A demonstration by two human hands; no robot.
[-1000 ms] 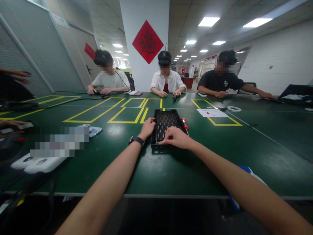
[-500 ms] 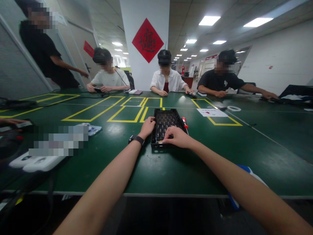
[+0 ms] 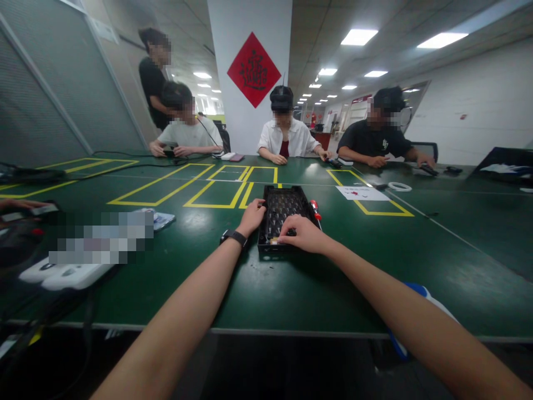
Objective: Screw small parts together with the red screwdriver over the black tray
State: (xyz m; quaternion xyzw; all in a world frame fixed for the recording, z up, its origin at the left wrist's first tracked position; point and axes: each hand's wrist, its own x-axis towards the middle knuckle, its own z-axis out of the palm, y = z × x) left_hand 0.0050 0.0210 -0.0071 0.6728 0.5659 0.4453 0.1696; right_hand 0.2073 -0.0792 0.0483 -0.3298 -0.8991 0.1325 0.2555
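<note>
A black open plastic casing (image 3: 287, 203) lies flat on the green table, its long side pointing away from me. Rows of small shiny shapes show inside it; I cannot tell what they are. My left hand (image 3: 252, 218), a dark watch on its wrist, grips the casing's left wall. Over the casing's near end, my right hand (image 3: 302, 232) has thumb and fingers pinched together. At those fingertips is a small pale-yellow piece (image 3: 274, 241), low by the near wall; the fingers cover part of it. Against the casing's right side rests a red-handled screwdriver (image 3: 315, 211).
A white power strip (image 3: 75, 275) and a small packet (image 3: 163, 220) lie to the left. Right of the casing are a printed sheet (image 3: 361, 193) and a white tape ring (image 3: 400, 187). Yellow tape outlines mark the table (image 3: 200, 266). Several people are across it.
Both my hands and the casing stay almost in place. The standing person at the left has moved further back, behind a seated person. The seated person at the right has drawn an arm in.
</note>
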